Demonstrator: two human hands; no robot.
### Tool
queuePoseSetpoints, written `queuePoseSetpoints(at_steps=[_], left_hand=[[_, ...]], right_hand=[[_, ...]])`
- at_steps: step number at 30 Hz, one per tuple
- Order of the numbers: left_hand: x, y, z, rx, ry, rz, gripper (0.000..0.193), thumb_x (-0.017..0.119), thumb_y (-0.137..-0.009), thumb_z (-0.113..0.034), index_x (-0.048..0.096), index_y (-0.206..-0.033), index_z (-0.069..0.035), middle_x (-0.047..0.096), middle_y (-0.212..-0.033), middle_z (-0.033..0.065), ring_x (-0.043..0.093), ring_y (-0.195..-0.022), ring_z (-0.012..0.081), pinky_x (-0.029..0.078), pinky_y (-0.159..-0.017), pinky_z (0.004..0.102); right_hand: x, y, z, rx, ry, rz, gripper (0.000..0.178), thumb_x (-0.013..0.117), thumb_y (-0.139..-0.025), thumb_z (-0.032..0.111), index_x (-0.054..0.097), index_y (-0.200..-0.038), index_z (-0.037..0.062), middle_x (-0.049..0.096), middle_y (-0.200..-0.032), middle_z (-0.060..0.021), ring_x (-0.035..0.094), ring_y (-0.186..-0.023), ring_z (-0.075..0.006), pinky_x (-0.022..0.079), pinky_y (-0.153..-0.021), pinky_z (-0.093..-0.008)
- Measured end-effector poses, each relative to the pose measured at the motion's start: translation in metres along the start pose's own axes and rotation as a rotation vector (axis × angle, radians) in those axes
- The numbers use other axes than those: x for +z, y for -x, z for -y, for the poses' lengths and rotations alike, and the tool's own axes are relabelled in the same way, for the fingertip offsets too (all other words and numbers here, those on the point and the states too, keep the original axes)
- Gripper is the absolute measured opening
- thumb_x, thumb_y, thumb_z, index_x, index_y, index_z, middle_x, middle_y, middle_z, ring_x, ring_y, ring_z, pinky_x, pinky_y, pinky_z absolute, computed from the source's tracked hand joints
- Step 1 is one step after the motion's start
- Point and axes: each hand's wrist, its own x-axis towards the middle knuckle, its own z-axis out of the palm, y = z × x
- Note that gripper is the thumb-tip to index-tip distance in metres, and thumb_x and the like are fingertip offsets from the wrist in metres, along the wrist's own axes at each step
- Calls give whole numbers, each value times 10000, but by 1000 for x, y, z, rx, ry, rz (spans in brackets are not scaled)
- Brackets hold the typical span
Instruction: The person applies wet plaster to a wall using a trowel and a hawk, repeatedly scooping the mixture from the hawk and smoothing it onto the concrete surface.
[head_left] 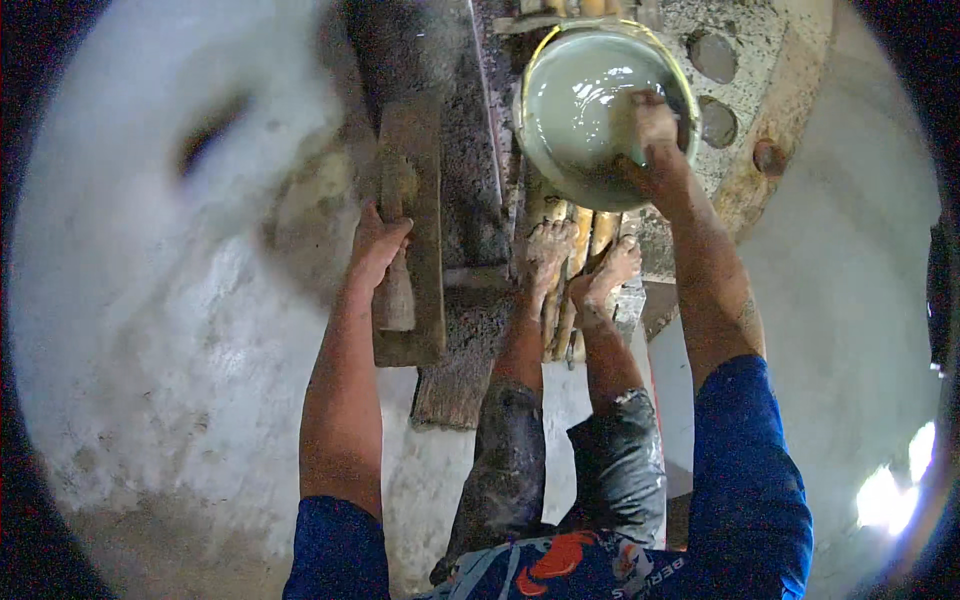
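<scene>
Left of the bucket (590, 192), I'm holding a wooden float (427, 285) with my left hand (378, 247), its grip curled closed, thumb lying over the handle (398, 295). Within the bucket's rim, my right hand (656, 140) is showing blurred against greyish liquid (580, 95); I cannot tell how open its grip is or what it's holding. Bare feet (552, 248) are resting near the bucket.
</scene>
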Motion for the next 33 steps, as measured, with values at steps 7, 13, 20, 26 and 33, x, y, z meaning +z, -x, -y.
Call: queuePoseSetpoints(at_steps=[7,13,20,26,33], left_hand=[[-71,-41,81,-209,89,-136,797,734,-886,-303,329,-1486,28,540,-1358,156,612,-1045,269,497,-899,415],[-86,-37,63,-23,0,144,616,679,-913,-404,563,-1357,7,594,-1325,153,576,-1169,299,465,-975,447],[-152,-4,115,-318,79,82,621,670,-904,-459,599,-1337,-20,646,-1272,180,616,-1158,327,482,-965,481],[-139,-40,168,-66,-261,-73,641,650,-909,-437,554,-1355,14,646,-1273,190,624,-1158,346,509,-908,513],[-143,30,151,-432,27,55,567,659,-911,-313,535,-1352,21,646,-1268,164,649,-1080,341,509,-912,450]], right_hand=[[59,89,113,-424,-608,992,296,559,-982,234,639,-1211,66,690,-1124,-98,660,-1062,-220,508,-974,-364],[130,309,180,-791,-438,853,381,553,-1010,248,569,-1329,39,520,-1427,-189,470,-1351,-365,393,-1121,-456],[71,196,132,-393,-294,458,322,561,-996,223,568,-1268,50,561,-1323,-156,558,-1208,-314,444,-1025,-415],[-47,-51,-33,-294,345,-101,237,546,-997,226,593,-1142,45,622,-1192,-115,628,-1076,-250,517,-887,-378],[47,105,120,88,-435,1073,392,596,-981,335,604,-1198,8,664,-1143,-128,639,-1111,-224,537,-953,-386]])
